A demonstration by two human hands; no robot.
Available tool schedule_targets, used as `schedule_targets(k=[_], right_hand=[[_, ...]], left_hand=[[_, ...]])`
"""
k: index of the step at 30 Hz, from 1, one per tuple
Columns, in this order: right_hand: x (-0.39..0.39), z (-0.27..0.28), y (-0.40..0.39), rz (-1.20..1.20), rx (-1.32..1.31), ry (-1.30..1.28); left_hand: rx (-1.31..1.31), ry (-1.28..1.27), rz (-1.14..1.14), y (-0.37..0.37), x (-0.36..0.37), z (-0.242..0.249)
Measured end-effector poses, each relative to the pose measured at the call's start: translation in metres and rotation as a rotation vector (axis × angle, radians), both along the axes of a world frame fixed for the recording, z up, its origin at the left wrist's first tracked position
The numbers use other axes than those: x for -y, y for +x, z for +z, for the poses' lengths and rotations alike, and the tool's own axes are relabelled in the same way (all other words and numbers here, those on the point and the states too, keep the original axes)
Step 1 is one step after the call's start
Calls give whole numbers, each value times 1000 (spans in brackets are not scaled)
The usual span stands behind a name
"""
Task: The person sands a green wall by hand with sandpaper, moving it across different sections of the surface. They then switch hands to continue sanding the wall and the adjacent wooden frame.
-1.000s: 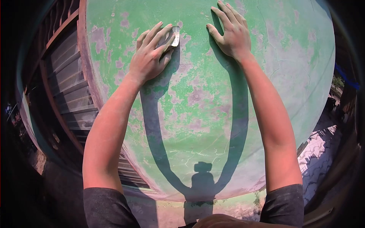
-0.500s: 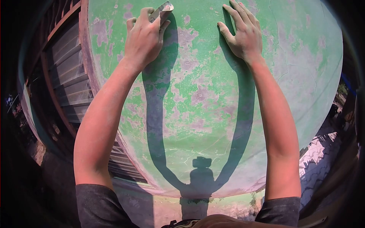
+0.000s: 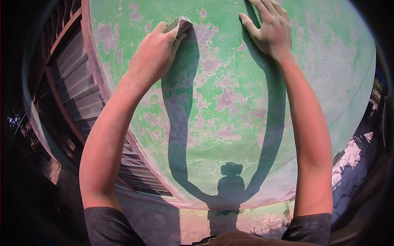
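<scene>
While the left hand grips the sandpaper, keep it flat on the wall, right hand spread open.

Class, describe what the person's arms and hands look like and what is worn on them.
Both arms are bare from the short dark grey sleeves down. The left hand and right hand wear no gloves, rings or watch, and look dusty.

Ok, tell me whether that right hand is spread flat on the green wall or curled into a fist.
Spread flat. The right hand lies palm-down on the green wall, fingers extended, thumb splayed out to the side, holding nothing.
</scene>
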State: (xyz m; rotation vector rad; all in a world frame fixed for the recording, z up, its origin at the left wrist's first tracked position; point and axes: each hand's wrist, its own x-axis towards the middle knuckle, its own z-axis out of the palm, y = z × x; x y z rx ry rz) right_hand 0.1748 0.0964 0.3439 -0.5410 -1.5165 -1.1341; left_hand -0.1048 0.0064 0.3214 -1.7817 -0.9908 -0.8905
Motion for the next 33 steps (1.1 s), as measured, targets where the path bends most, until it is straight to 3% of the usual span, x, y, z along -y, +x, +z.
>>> schedule_targets(k=[4,8,13,17,20,24,28,30,33], right_hand=[[-4,2,-2,-9,-13,14],[-10,2,0,-23,-23,48],[-17,2,6,-36,-50,89],[-21,2,6,-51,-68,110],[-23,1,8,-62,-70,117],[-28,1,9,-80,-86,136],[-32,-1,14,-93,-104,155],[-31,0,11,-93,-111,151],[-33,0,13,-100,-127,145]], left_hand=[[125,-41,-1,3,0,13],[-23,-1,31,11,-5,2],[177,48,68,-3,-3,28],[17,-27,64,8,1,16],[190,-56,106,1,7,33],[201,48,102,1,-3,34],[91,-33,112,10,-2,22],[249,-35,125,2,1,32],[122,66,70,0,-11,32]])
